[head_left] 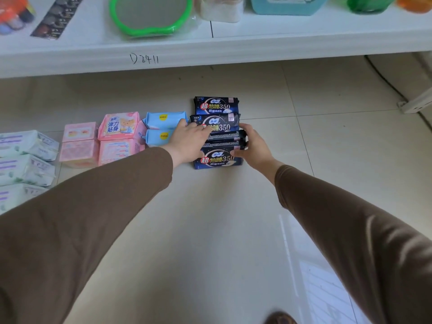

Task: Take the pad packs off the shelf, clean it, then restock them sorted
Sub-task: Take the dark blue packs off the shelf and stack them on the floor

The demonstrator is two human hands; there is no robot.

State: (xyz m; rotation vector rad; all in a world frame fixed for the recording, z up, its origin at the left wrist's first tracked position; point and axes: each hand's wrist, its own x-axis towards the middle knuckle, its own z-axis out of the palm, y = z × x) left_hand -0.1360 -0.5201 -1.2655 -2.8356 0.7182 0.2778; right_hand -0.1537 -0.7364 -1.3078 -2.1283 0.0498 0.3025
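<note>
A green-rimmed mirror (150,16) lay at twelve o'clock, with a cream cloth bundle (219,9) just beside it. Toward one o'clock stood a teal plastic basket (288,5). A dark printed strip (57,16) lay at eleven o'clock. Beige floor tiles (233,230) spread below.

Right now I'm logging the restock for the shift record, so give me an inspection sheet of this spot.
Surface: pale tiled floor beneath a white shelf marked D2411.
Job's things: dark blue packs in a column; light blue packs, pink packs, white-green packs in rows leftward.
Clutter: green-rimmed mirror and tubs on the shelf.
Grip: left hand rests on the dark packs; right hand grips one.
Cables: dark cable at right.
Surroundings: nothing seen.
</note>
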